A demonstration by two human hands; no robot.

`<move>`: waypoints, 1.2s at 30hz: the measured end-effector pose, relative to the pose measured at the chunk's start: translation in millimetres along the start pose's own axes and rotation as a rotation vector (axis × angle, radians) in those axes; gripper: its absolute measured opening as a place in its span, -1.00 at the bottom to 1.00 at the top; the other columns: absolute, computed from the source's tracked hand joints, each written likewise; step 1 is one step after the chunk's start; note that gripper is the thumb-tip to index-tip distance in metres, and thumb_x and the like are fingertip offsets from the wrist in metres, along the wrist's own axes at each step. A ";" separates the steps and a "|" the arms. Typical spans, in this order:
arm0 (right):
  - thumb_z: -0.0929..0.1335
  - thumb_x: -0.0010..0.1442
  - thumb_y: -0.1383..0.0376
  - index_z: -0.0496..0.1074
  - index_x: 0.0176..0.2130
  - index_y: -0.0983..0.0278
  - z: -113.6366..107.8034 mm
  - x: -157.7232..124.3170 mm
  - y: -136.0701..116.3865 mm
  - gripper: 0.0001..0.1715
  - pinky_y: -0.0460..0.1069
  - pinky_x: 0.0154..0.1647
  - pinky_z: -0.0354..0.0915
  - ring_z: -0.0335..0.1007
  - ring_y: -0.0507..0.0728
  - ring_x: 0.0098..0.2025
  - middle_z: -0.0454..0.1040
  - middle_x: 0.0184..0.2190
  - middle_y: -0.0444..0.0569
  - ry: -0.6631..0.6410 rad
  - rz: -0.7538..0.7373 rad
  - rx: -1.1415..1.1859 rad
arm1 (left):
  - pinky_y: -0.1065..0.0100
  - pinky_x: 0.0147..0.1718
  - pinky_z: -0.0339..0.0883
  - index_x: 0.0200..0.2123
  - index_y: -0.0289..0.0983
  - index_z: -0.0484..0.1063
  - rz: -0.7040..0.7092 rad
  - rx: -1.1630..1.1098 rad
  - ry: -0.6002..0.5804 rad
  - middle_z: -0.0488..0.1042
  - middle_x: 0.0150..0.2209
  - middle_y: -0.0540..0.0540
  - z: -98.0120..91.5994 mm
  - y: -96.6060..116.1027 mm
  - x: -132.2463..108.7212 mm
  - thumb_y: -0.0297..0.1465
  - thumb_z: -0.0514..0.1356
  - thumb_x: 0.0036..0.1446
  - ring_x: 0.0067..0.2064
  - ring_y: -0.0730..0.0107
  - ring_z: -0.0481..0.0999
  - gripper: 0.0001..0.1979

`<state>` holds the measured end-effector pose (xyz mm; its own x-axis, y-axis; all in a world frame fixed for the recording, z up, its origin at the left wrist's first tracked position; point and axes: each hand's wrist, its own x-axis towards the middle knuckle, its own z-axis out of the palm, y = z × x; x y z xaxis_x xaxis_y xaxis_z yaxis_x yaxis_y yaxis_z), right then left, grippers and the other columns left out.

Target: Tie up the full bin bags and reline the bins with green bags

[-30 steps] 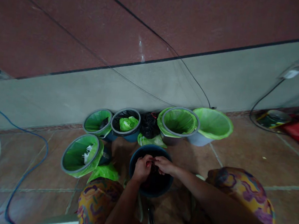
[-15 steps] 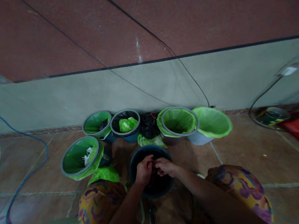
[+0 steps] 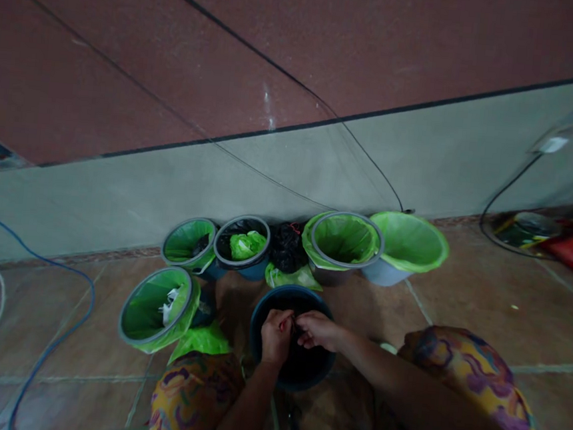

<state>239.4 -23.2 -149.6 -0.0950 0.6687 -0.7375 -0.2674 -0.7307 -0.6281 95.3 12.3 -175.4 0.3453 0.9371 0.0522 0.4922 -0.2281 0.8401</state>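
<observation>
Both hands work over the mouth of the round dark blue plastic bucket (image 3: pixel 291 339) standing on the brown tiled floor (image 3: pixel 464 304) between the person's knees, which are covered in yellow and purple patterned cloth (image 3: pixel 473 375). The left hand (image 3: pixel 276 335) is curled shut at the nine o'clock side of the opening, and the right hand (image 3: pixel 317 329) is pinched closed at about two o'clock; between their fingertips sits the gathered top of a black plastic bag (image 3: pixel 298 360) that fills the bucket, with a small red strand (image 3: pixel 286 321), perhaps a drawstring, held in the pinch. Exactly which fingers hold which part is too dark to tell. Judging by this, the bag's neck is drawn together but its fastening looks unfinished, since both hands are clamped on it and the bag sits wholly inside the bucket. The bag looks thin, limp and crumpled, its surface lost in shadow. Around it the other bins give a sense of the wider work: at ten o'clock a grey-rimmed bucket with a bright green liner (image 3: pixel 158 307) holds white scraps; at eleven o'clock stand a second green-lined bucket (image 3: pixel 188 242) and a black-lined bucket with a crumpled green bag inside (image 3: pixel 242 246); at twelve o'clock lies a knotted black bag (image 3: pixel 288 245); at one o'clock are a green-lined grey bucket (image 3: pixel 346 239) and a pale bucket under a green liner (image 3: pixel 408 242), both looking bare inside.
</observation>
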 end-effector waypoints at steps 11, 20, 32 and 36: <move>0.40 0.19 0.16 0.40 -0.41 0.29 2.6 3.8 -1.5 -0.74 -0.18 -0.55 0.13 0.18 -0.09 -0.55 0.35 -0.55 -0.17 0.146 -0.020 0.178 | 0.45 -0.24 0.38 -0.15 -0.20 0.58 0.031 0.146 -0.061 0.47 -0.28 -0.08 -3.2 15.7 -9.5 -0.40 0.07 0.26 -0.28 0.46 0.50 -0.73; 0.46 0.03 0.18 0.38 -0.55 0.27 -3.1 11.3 -2.3 -0.72 -0.12 -0.56 0.09 0.20 -0.03 -0.55 0.33 -0.62 -0.16 0.133 -0.176 0.155 | 0.31 0.01 0.39 0.11 -0.22 0.43 0.117 0.189 -0.073 0.56 0.00 -0.13 3.1 15.8 -16.2 -0.38 0.03 0.30 0.00 0.32 0.53 -0.64; 0.43 -0.02 0.19 0.52 -0.56 0.26 -10.0 8.5 -15.8 -0.79 -0.04 -0.19 0.23 0.38 0.10 -0.31 0.51 -0.47 -0.06 0.404 -0.686 -0.522 | 0.24 -0.08 0.22 -0.27 -0.25 0.56 -0.040 0.626 -0.103 0.62 -0.27 -0.13 -12.3 20.3 -10.8 -0.45 -0.06 0.33 -0.18 0.26 0.59 -0.63; 0.40 0.06 0.21 0.49 -0.49 0.28 -5.9 7.6 -11.7 -0.81 -0.09 -0.44 0.18 0.30 0.01 -0.52 0.41 -0.61 -0.15 0.330 -0.504 -0.342 | 0.29 -0.15 0.21 -0.33 -0.25 0.52 -0.112 0.577 -0.074 0.61 -0.33 -0.12 -13.5 26.6 -13.6 -0.43 -0.04 0.32 -0.23 0.29 0.58 -0.67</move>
<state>247.4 -10.4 -149.4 0.2721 0.9010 -0.3380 0.1203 -0.3803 -0.9170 92.9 -3.0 -146.5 0.3107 0.9475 -0.0755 0.8768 -0.2550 0.4076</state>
